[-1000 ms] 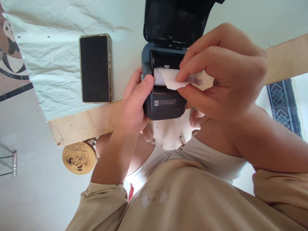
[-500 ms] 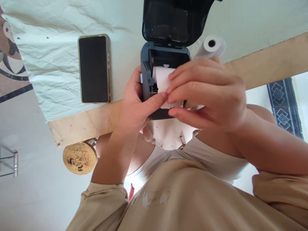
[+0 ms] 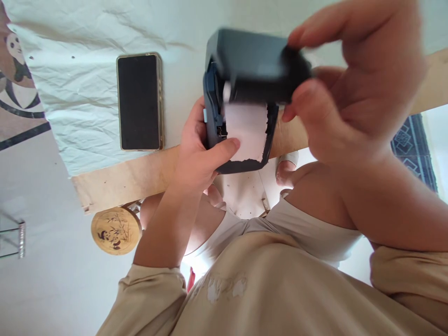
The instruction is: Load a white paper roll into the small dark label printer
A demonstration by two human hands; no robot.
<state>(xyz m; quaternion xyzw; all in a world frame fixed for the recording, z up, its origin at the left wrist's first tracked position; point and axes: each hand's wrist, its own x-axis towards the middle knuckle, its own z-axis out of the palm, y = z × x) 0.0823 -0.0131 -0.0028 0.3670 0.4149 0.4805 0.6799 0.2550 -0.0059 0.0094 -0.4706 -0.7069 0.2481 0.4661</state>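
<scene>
A small dark blue-black receipt printer (image 3: pixel 212 109) is at the table's front edge. My left hand (image 3: pixel 198 154) is wrapped round its left side, with the thumb pressing on the white paper strip (image 3: pixel 247 133). That strip runs down over the printer's front and ends in a ragged edge. My right hand (image 3: pixel 353 88) grips the right end of the printer's hinged lid (image 3: pixel 257 58) between thumb and fingers. The lid stands partly lowered over the paper compartment and is blurred. It hides most of the paper roll inside.
A phone (image 3: pixel 139 101) lies on the pale green cloth (image 3: pixel 182 28) left of the printer. The table's wooden front edge (image 3: pixel 129 179) is bare of cloth. Below it stands a round wooden stool (image 3: pixel 115 231) with a panda picture.
My right hand has left the paper strip and taken hold of the lid. The lid has swung from wide open to partly down. My left hand stays on the printer.
</scene>
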